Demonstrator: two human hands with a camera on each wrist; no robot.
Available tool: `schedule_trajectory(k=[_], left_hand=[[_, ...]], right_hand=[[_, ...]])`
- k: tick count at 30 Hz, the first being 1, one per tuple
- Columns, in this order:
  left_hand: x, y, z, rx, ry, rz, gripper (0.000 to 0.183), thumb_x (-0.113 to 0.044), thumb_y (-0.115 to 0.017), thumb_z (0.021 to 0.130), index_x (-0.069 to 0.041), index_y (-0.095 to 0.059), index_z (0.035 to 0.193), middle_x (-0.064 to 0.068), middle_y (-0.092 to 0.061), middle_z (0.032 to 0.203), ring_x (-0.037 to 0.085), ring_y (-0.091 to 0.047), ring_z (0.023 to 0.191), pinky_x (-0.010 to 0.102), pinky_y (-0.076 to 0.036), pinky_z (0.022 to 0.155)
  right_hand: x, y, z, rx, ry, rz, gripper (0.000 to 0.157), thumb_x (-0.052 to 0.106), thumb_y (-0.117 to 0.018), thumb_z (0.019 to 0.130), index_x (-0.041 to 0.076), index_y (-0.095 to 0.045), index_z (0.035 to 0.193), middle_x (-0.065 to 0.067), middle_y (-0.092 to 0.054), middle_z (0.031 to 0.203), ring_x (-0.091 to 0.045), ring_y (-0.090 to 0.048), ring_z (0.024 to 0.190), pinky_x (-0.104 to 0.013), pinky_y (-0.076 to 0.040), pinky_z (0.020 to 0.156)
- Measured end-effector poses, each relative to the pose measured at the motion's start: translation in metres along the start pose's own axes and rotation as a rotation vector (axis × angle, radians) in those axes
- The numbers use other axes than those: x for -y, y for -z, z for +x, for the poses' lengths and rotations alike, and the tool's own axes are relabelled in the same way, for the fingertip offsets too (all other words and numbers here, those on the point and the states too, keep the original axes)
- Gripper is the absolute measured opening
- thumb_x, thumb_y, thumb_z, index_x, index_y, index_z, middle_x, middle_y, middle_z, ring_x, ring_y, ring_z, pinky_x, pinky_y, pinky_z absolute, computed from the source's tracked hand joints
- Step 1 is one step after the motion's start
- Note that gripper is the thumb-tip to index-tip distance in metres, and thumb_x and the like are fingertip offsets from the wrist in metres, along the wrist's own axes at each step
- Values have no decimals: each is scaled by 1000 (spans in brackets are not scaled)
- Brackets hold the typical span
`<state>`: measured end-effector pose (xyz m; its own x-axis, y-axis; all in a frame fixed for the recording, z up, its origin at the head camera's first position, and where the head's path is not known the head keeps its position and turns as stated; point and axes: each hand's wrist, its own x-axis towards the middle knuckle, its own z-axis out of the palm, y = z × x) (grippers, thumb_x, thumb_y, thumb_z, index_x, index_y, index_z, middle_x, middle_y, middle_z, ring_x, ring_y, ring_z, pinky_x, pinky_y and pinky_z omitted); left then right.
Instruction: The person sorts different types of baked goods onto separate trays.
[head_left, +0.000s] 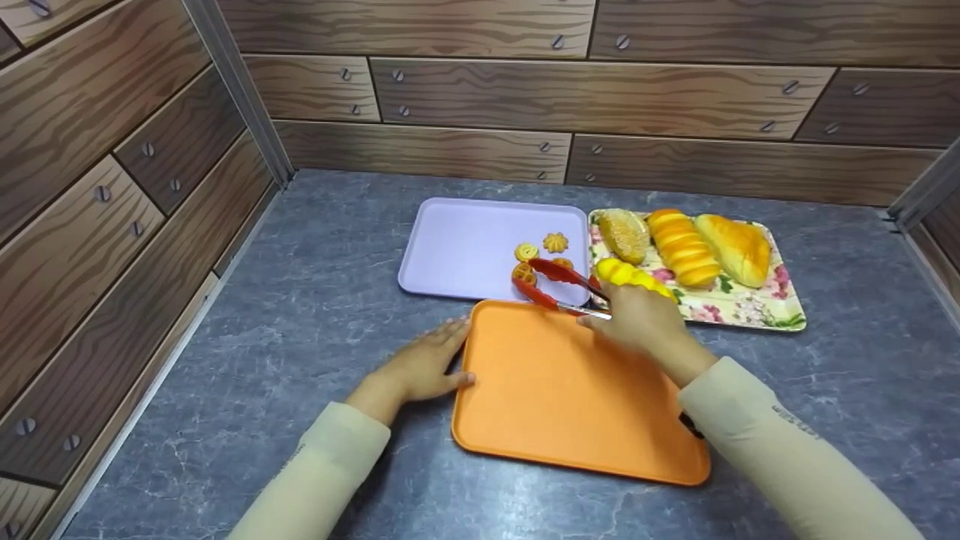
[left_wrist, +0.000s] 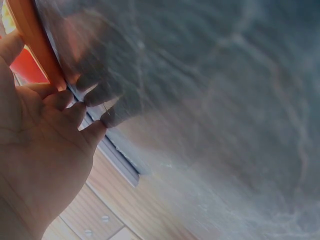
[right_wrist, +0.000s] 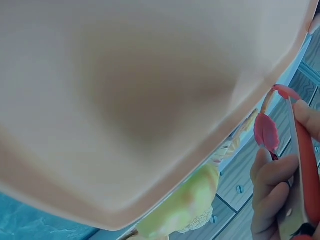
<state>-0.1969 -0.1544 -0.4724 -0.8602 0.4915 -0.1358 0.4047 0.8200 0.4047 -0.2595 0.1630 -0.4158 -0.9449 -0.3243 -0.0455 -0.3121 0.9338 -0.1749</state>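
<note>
My right hand [head_left: 646, 321] holds a pair of tongs [head_left: 556, 270] with red scalloped tips. Its fingers curl round the handles in the right wrist view. The tips reach over the near right part of a lilac tray [head_left: 461, 247], on either side of a round brown cookie [head_left: 523, 273]; I cannot tell whether they pinch it. Beside it lie a swirled cookie [head_left: 526, 251], a flower-shaped cookie [head_left: 556, 242] and another, partly hidden by the tongs. My left hand [head_left: 426, 365], fingers extended, touches the left rim of an orange tray [head_left: 555, 397].
Right of the lilac tray, a floral tray [head_left: 784, 319] carries a seeded bun [head_left: 625, 234], a striped loaf [head_left: 681, 249], a triangular bread [head_left: 736, 249] and a yellow twisted bread [head_left: 628, 275], partly behind my right hand. Wood-patterned walls [head_left: 480, 90] border the grey tabletop [head_left: 315, 255].
</note>
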Motion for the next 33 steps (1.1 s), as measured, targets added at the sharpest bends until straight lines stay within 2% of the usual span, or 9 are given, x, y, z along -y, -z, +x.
schedule_trajectory(k=[6, 10, 16, 22, 26, 29, 33], left_hand=[[-1, 0, 0, 0, 0, -3, 79, -45, -54, 94, -6, -18, 153, 11, -20, 156, 27, -16, 142, 44, -16, 114], [-1, 0, 1, -3, 2, -1, 79, -45, -55, 94, -6, -19, 152, 11, -21, 156, 27, -17, 142, 45, -16, 114], [0, -1, 3, 1, 9, 18, 80, -46, -54, 94, -6, -18, 153, 10, -21, 156, 25, -16, 142, 44, -16, 114], [0, -1, 2, -11, 1, 15, 79, -45, -55, 94, -5, -19, 152, 11, -21, 156, 27, -17, 142, 45, -16, 114], [0, -1, 1, -14, -5, 14, 80, -45, -55, 94, -5, -19, 152, 12, -21, 156, 27, -18, 142, 45, -16, 114], [-1, -1, 1, -15, -9, 12, 80, -45, -56, 93, -4, -19, 152, 12, -22, 156, 28, -18, 142, 45, -16, 114], [0, -1, 1, -7, -1, 12, 79, -45, -55, 94, -6, -19, 152, 11, -21, 156, 27, -17, 142, 45, -16, 114]], right_hand=[[0, 1, 0, 3, -16, 7, 75, 59, -64, 82, 1, -57, 129, -17, -65, 91, -33, -58, 71, -50, -48, 59], [-1, 0, 0, -15, -12, 19, 72, 59, -65, 81, 2, -58, 125, -15, -64, 87, -34, -59, 71, -50, -48, 56], [-3, 1, -1, -95, 22, 55, 65, 54, -68, 81, 1, -61, 117, -6, -57, 71, -32, -57, 65, -48, -44, 51], [-5, -1, -3, -168, 33, 104, 66, 52, -68, 82, -1, -60, 120, -4, -55, 71, -27, -53, 63, -44, -43, 53], [-6, -1, -4, -214, 44, 131, 60, 53, -68, 81, 1, -62, 111, -4, -53, 71, -27, -51, 63, -43, -41, 53], [-6, -2, -5, -247, 57, 135, 64, 54, -68, 81, 0, -61, 114, -6, -55, 74, -29, -54, 66, -45, -44, 56], [-7, -2, -6, -267, 67, 137, 80, 55, -67, 82, -4, -51, 134, -12, -61, 84, -32, -58, 74, -50, -48, 62]])
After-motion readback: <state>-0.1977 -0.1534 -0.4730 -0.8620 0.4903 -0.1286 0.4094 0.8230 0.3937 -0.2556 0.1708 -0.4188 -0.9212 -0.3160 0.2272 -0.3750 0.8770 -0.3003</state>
